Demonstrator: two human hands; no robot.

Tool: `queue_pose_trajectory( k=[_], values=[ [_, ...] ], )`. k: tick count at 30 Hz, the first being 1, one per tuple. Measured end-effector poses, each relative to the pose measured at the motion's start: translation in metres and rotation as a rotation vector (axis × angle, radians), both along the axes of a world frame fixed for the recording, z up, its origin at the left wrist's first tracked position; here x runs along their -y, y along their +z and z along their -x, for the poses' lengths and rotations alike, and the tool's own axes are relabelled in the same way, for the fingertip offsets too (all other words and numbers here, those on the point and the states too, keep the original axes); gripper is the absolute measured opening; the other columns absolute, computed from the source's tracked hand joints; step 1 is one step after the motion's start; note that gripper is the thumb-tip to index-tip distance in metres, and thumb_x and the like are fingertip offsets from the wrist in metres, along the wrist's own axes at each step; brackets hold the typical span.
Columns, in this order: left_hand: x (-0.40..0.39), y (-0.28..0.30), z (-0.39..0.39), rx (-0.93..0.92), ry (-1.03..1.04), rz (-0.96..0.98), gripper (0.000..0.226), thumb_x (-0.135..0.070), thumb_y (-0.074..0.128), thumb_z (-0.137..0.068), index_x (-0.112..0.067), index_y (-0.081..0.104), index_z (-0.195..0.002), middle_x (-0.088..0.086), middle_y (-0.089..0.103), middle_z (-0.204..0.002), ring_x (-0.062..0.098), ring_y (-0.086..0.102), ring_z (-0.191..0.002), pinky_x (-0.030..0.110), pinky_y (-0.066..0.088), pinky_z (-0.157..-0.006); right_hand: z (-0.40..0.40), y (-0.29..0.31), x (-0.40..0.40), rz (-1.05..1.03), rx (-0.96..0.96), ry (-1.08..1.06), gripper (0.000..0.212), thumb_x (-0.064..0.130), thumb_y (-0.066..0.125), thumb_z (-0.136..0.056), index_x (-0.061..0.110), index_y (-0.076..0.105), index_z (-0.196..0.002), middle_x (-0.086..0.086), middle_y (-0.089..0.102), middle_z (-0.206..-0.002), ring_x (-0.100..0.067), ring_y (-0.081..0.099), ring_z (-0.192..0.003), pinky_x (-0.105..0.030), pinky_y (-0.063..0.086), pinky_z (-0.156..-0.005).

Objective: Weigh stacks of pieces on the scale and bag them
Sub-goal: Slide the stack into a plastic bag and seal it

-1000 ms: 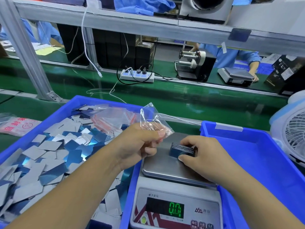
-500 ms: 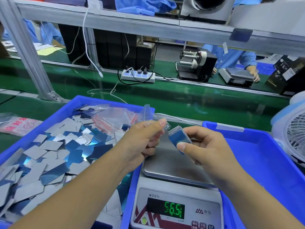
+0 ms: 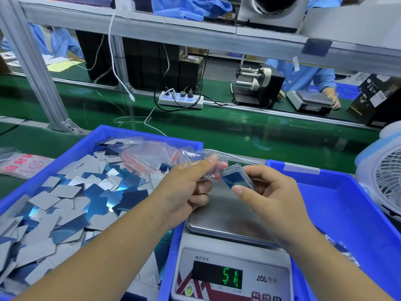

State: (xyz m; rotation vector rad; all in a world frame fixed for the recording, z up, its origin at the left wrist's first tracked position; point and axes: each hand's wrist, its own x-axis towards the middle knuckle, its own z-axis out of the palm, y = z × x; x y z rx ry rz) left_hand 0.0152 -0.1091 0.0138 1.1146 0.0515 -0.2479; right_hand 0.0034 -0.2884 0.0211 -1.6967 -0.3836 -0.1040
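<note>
My right hand (image 3: 268, 192) pinches a stack of blue rectangular pieces (image 3: 237, 178) tilted above the scale's steel pan (image 3: 225, 220). My left hand (image 3: 186, 187) holds a small clear bag (image 3: 213, 168) with a red strip, its mouth right against the stack's upper left end. The scale (image 3: 232, 276) stands between two bins, its green display lit with digits. Nothing lies on the pan.
A blue bin (image 3: 104, 135) at left holds several loose blue and grey pieces (image 3: 65, 200) and spare clear bags (image 3: 149, 155). Another blue bin (image 3: 351, 213) is at right, with a white fan (image 3: 384, 179) beyond it. A green conveyor (image 3: 238, 131) runs behind.
My right hand lifted the stack off the scale pan and brought it up to the bag. My left hand lowered and turned the bag toward the stack. The scale reading changed.
</note>
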Motion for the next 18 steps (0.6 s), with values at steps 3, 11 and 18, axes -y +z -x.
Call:
queue_pose_trajectory(
  k=[3, 11, 18],
  values=[
    [0.0013, -0.0002, 0.0013, 0.000, -0.013, 0.001, 0.031, -0.045, 0.074, -0.071, -0.019, 0.082, -0.087, -0.009, 0.060, -0.073, 0.006, 0.031, -0.051, 0.017, 0.017, -0.041, 0.0009, -0.0009, -0.0013, 0.103, 0.095, -0.064, 0.029, 0.021, 0.075, -0.071, 0.040, 0.069, -0.092, 0.013, 0.071, -0.084, -0.005, 0.062, -0.071, -0.016, 0.049, -0.066],
    [0.0015, 0.0010, 0.0052, 0.008, -0.096, 0.003, 0.034, -0.037, 0.079, -0.078, -0.010, 0.068, -0.097, 0.003, 0.064, -0.083, 0.009, 0.036, -0.053, 0.021, 0.016, -0.047, -0.0007, -0.0047, -0.0015, 0.212, 0.215, -0.237, 0.032, 0.032, 0.074, -0.071, 0.054, 0.064, -0.091, 0.014, 0.065, -0.081, -0.015, 0.056, -0.063, -0.030, 0.050, -0.060],
    [0.0035, 0.0005, 0.0071, 0.085, -0.163, -0.074, 0.025, -0.026, 0.073, -0.078, -0.015, 0.071, -0.100, -0.007, 0.038, -0.069, 0.006, 0.025, -0.054, 0.016, 0.020, -0.044, 0.0031, -0.0005, -0.0047, -0.047, -0.061, -0.051, 0.028, 0.012, 0.081, -0.075, 0.033, 0.070, -0.089, 0.007, 0.073, -0.083, -0.011, 0.058, -0.055, -0.019, 0.044, -0.049]
  ],
)
